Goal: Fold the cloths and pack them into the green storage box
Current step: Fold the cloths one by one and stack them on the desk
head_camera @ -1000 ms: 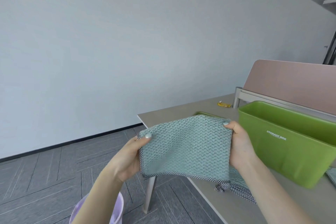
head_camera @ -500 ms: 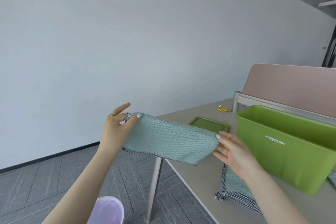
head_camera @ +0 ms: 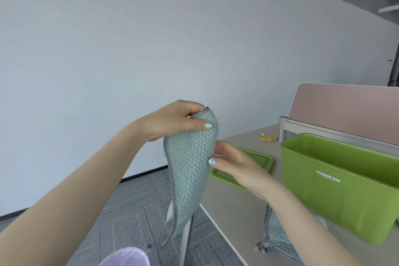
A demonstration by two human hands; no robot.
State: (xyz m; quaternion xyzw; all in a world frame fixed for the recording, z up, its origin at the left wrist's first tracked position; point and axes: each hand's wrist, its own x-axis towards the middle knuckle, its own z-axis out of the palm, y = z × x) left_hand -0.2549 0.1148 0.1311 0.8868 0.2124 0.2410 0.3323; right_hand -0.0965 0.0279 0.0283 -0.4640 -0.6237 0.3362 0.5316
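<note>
The left hand (head_camera: 172,122) pinches the top edge of the teal waffle-weave cloth (head_camera: 190,162) between thumb and fingers, so the cloth hangs doubled over the floor beside the table (head_camera: 233,211), gravity straightening it for the next fold. The right hand (head_camera: 235,168), fingers nearly straight, touches the cloth's side, seemingly to steady or smooth it. The green storage box (head_camera: 336,190) stands open near the right hand, its lid (head_camera: 262,161) set aside. 1 more cloth (head_camera: 278,237) waits on the table.

Bright, even daylight; soft shadows; wide-angle bending at edges
</note>
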